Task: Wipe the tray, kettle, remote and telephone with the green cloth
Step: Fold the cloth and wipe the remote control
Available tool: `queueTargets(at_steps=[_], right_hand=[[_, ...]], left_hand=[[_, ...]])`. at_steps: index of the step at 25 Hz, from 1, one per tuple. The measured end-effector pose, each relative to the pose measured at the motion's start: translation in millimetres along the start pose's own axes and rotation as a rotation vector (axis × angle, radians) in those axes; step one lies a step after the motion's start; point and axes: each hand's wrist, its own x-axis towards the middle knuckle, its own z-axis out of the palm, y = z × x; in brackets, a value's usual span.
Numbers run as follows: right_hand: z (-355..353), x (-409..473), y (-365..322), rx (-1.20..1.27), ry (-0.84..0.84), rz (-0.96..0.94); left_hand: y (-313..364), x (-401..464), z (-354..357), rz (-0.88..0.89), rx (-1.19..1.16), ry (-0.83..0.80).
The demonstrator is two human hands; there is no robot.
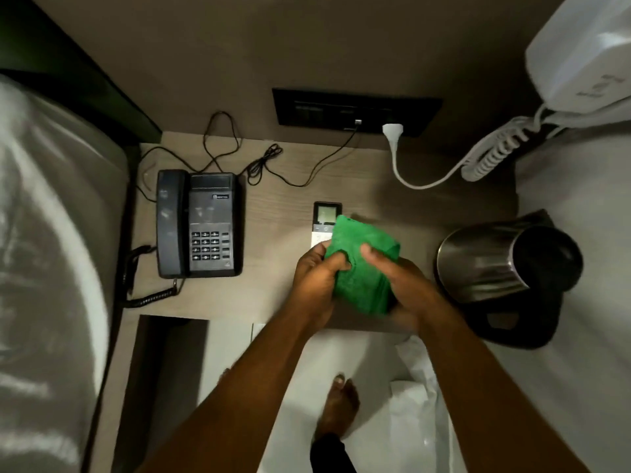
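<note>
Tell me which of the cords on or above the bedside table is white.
The cord from the white plug in the wall socket panel, the white cord, curving right to a coiled section. The cables behind the telephone are thin and black.

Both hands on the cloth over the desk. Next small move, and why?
Probably lower the green cloth onto the remote and wipe along it. The left hand and right hand both hold the folded cloth right above the remote's near end, which it partly hides. The telephone and kettle lie further off to either side.
</note>
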Motion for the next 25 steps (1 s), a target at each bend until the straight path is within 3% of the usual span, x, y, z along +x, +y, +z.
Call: queueTargets(at_steps=[1, 2, 5, 7, 8, 10, 13, 17, 22, 25], right_hand=[[0.4, 6.8, 6.5, -0.061, -0.043, 0.012], [-0.6, 16.9, 7.1, -0.172, 0.017, -0.035], [1.3, 52.2, -16.7, -0.636, 0.418, -0.398], [20.4, 74.6, -38.4, -0.973, 0.56, -0.657], [32.1, 86.2, -44.7, -1.153, 0.581, -0.721], [55.8, 103.2, -42.8, -1.466, 0.497, -0.77], [67.7, 119.4, -18.0, -1.648, 0.315, -0.723], [59.3, 115.2, 6.1, -1.552, 0.312, -0.722], [49.1, 74.5, 34.2, -1.514, 0.179, -0.714], [53.8, 109.2, -0.4, -1.345, 0.306, -0.677]], left_hand=[[-2.9, 1.8, -9.1, 0.042, 0.064, 0.048], [-8.3, 5.7, -21.3, 0.106, 0.156, 0.137], [-34.7, 15.8, -54.7, 0.367, 0.806, 0.423], [-54.1, 22.9, -63.0, 0.396, 1.237, 0.439], [-60.7, 26.5, -62.6, 0.379, 1.308, 0.433], [-66.6, 33.3, -58.8, 0.348, 1.262, 0.462], [-72.2, 37.4, -54.9, 0.398, 1.197, 0.529], [-77.5, 36.9, -58.3, 0.433, 1.141, 0.544], [-84.7, 37.0, -65.9, 0.361, 1.124, 0.497], [-83.1, 35.2, -61.3, 0.376, 1.066, 0.554]])
